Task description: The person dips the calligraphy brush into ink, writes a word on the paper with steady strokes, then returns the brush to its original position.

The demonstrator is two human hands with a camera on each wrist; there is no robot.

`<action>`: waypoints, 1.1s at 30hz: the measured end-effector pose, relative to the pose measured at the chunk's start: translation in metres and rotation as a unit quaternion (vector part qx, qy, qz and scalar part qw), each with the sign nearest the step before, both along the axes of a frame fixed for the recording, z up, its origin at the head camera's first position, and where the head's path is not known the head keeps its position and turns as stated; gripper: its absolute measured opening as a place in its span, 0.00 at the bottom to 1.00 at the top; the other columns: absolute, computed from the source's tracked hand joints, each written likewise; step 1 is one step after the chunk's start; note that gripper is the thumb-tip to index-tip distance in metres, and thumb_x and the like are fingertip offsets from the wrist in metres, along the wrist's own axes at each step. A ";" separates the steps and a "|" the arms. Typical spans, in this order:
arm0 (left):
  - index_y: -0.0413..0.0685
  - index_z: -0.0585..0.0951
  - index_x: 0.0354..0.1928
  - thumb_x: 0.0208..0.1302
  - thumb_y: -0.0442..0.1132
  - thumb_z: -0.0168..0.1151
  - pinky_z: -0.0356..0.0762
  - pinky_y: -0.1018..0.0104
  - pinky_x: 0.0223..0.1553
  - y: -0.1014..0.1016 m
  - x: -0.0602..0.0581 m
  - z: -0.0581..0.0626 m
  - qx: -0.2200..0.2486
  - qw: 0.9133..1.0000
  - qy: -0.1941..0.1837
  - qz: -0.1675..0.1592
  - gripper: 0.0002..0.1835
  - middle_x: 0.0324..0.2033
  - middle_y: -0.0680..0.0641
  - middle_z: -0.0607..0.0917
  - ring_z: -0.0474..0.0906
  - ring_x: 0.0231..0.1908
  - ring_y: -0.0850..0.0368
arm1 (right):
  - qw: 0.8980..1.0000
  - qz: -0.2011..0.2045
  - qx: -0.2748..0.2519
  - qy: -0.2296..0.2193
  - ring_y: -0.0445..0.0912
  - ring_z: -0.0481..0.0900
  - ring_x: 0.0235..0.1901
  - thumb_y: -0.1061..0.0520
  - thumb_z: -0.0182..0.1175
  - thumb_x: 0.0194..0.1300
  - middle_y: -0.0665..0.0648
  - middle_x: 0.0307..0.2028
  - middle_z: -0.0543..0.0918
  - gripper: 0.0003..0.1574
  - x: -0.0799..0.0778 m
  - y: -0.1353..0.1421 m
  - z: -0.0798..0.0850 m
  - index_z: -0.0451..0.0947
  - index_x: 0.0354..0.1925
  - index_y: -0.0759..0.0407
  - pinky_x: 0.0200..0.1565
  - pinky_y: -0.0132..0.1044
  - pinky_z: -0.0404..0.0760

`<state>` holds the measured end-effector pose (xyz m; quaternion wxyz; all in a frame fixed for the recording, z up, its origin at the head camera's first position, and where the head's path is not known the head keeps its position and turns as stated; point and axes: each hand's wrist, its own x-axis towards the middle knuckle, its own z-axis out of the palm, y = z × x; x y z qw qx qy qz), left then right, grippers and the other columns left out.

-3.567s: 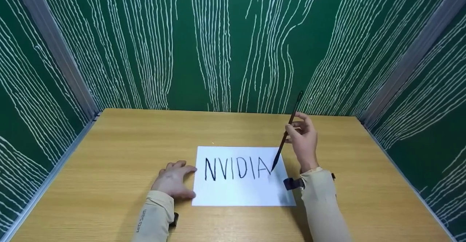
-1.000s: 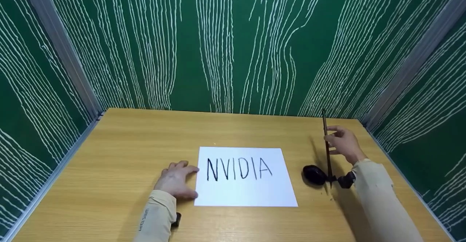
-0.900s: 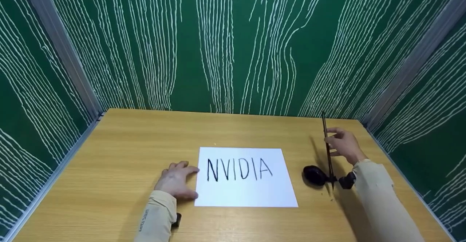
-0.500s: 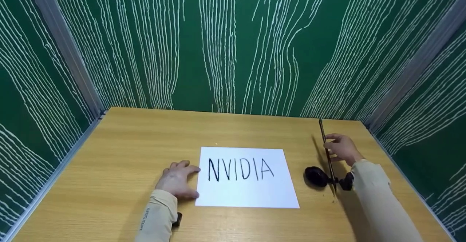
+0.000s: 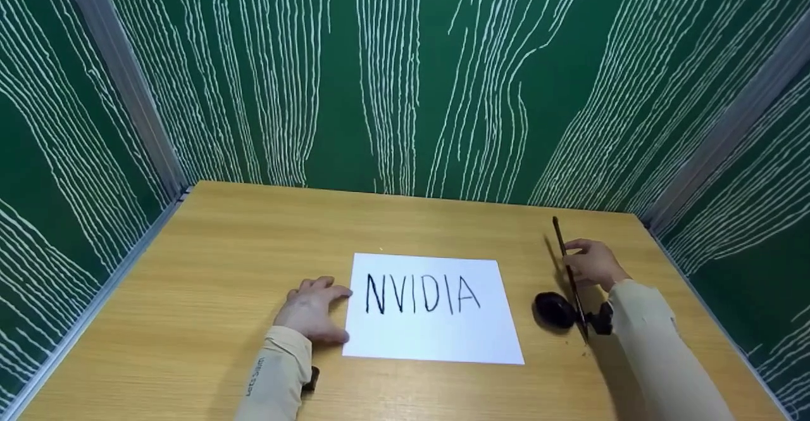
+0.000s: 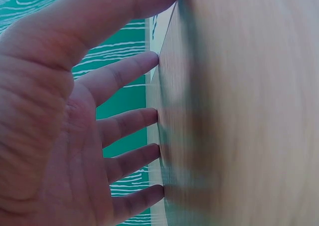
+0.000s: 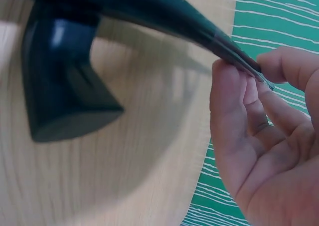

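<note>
A sheet of white paper [image 5: 436,339] lies on the table with NVIDIA written on it in dark strokes. My left hand [image 5: 310,310] rests spread at its left edge, thumb and index fingertips right at the border; in the left wrist view the fingers [image 6: 132,113] stretch straight to the tabletop. Right of the sheet, my right hand [image 5: 595,264] pinches a slim black brush [image 5: 565,253] between thumb and fingers, its lower end slanting down toward the table. Beside that lower end sits a black, rounded object [image 5: 554,311], flat-ended in the right wrist view [image 7: 60,76].
The wooden table [image 5: 209,269] is enclosed by green panels [image 5: 342,79] with wavy white lines, joined by grey posts [image 5: 126,79]. Small specks [image 5: 584,354] lie near the brush's lower end. Dark wrist cameras sit at both sleeves.
My right hand has carried the brush from the written letters to the black object at the right. Over the last second, the hand and brush have sunk lower. The left hand keeps its place.
</note>
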<state>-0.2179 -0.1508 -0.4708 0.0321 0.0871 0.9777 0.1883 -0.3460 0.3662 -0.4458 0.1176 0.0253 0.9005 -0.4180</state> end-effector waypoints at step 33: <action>0.67 0.71 0.53 0.26 0.57 0.69 0.57 0.44 0.54 0.006 0.002 -0.002 0.004 1.000 -0.003 -0.006 0.40 0.59 0.47 0.65 0.58 0.58 0.44 | 0.983 0.045 0.180 -0.009 0.45 0.73 0.25 0.52 0.52 0.59 0.64 0.39 0.75 0.30 0.000 -0.004 0.001 0.61 0.57 0.65 0.23 0.35 0.73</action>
